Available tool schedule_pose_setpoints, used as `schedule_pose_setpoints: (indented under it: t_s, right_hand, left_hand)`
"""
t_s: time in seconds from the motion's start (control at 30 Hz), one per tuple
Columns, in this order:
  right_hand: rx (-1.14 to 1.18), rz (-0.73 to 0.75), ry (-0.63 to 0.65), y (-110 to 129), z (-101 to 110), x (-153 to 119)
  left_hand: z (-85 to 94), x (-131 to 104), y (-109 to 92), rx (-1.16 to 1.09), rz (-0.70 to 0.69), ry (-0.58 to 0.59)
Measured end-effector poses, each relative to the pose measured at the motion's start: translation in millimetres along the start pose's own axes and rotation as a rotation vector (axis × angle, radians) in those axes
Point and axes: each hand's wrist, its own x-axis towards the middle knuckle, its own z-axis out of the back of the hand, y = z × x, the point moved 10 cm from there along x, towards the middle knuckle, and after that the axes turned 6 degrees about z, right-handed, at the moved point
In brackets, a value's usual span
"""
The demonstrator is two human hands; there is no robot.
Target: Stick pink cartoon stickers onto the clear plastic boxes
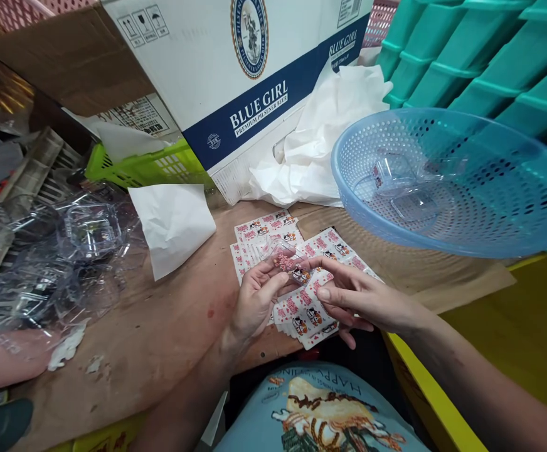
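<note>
My left hand [259, 295] is closed on a small clear plastic container [286, 247], held above the sticker sheets. A red-pink sticker [285, 262] and a cartoon cat sticker [300, 275] show on the clear plastic. My right hand [355, 295] is beside it, its index fingertip at the plastic's right edge, near the cat sticker. Its thumb and other fingers are spread apart. Beneath both hands lie sticker sheets [311, 314] printed with red-pink designs and cartoon cats, several stacked in overlapping piles.
At left, several clear plastic containers [90, 232] are heaped near a white paper sheet [172, 226]. A blue perforated basket [447, 232] holding clear pieces stands at right, before stacked teal bins [480, 50]. A beer carton [198, 75] and crumpled white paper [315, 144] stand behind.
</note>
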Motion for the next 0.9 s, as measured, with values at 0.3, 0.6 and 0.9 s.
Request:
schedule_pose_setpoints:
  t_s: [0.3,0.6,0.9]
  right_hand:
    - [-0.04,-0.005,-0.033,2.0,2.3,1.6]
    - [-0.068,0.017,-0.062,8.9,1.6,3.5]
    - [-0.117,0.005,-0.088,9.6,6.0,1.2]
  left_hand:
    - [0.9,0.1,0.1,0.006,-0.002,0.001]
    - [0.9,1.6,2.0,-0.008,0.009,-0.035]
    - [2.7,1.2,3.1,-0.008,0.005,-0.03]
